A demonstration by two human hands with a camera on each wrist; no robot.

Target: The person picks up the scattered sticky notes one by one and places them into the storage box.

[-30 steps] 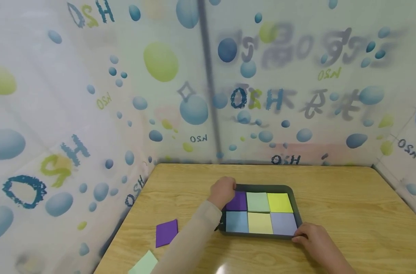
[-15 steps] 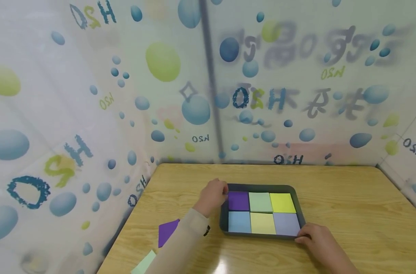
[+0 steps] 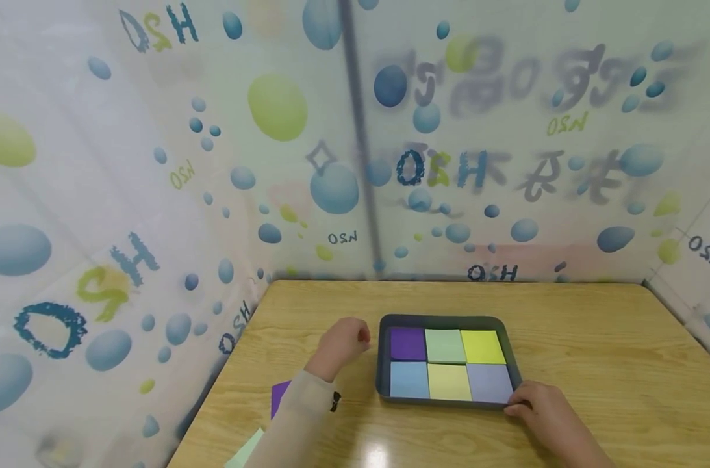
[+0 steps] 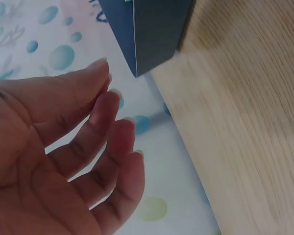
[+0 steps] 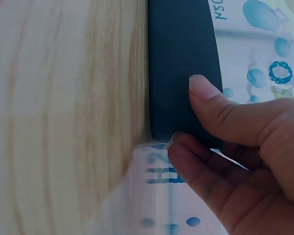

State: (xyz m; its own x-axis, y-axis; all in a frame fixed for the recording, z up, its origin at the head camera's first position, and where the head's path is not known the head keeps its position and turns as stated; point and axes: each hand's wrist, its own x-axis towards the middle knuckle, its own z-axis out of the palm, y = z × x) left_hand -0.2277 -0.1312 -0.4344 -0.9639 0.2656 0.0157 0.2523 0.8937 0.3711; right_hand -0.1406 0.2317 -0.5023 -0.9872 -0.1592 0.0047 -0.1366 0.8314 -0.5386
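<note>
A dark grey rectangular tray (image 3: 439, 321) lies on the table, with two rows of flat coloured squares inside. The back row runs purple (image 3: 408, 344), pale green (image 3: 445, 346), yellow (image 3: 482, 347); the front row blue (image 3: 410, 379), cream (image 3: 449, 381), lavender (image 3: 490, 382). Left of the tray, my left hand (image 3: 337, 348) hangs with loosely curled fingers, holding nothing. Its fingertips (image 4: 112, 98) are apart from the tray corner (image 4: 159, 34) in the left wrist view. My right hand (image 3: 538, 413) pinches the tray's near right corner, thumb (image 5: 203, 88) on the wall.
On the wooden table (image 3: 612, 351), a loose purple square (image 3: 278, 398) and a pale green square (image 3: 246, 450) lie at the left, partly hidden by the left sleeve (image 3: 299, 416). A patterned curtain (image 3: 507, 130) stands behind the table's back edge.
My left hand has let go of the tray's left end and moved left, away from it. The right hand still holds the near right corner.
</note>
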